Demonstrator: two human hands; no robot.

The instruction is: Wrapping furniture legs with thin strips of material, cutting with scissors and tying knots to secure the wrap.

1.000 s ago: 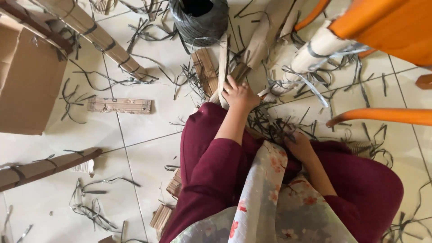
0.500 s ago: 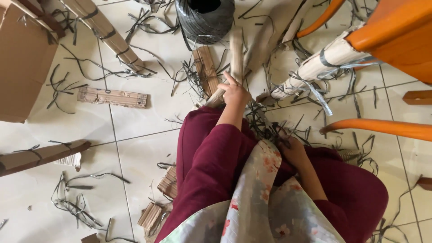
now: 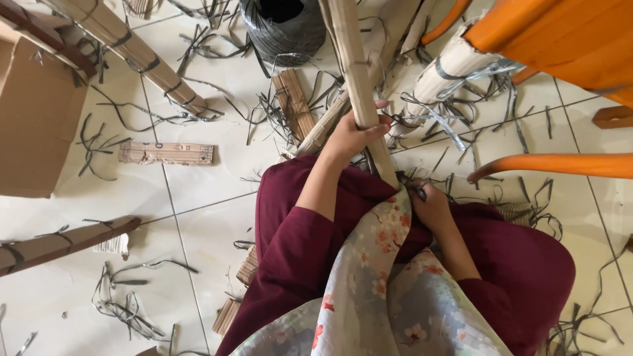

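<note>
I sit on a tiled floor in a maroon garment with a floral scarf hanging down in front. My left hand [image 3: 353, 135] grips a long bundle of corrugated cardboard strips [image 3: 356, 72] that stands nearly upright, rising past the top of the view. My right hand [image 3: 430, 206] rests low at the bundle's bottom end near my lap; its fingers are curled there, and what they hold is hidden. A roll of black strapping [image 3: 285, 29] stands on the floor just beyond the bundle.
Black strap offcuts litter the tiles. Tied cardboard bundles lie at upper left [image 3: 125, 46] and lower left [image 3: 59, 242], a short piece [image 3: 166, 153] between them. A cardboard box [image 3: 33, 118] stands at left. An orange chair [image 3: 560, 46] and a white strapped roll [image 3: 448, 72] are at right.
The cardboard bundle has been lifted from lying on the floor to nearly upright in my left hand. My right hand has moved to its lower end.
</note>
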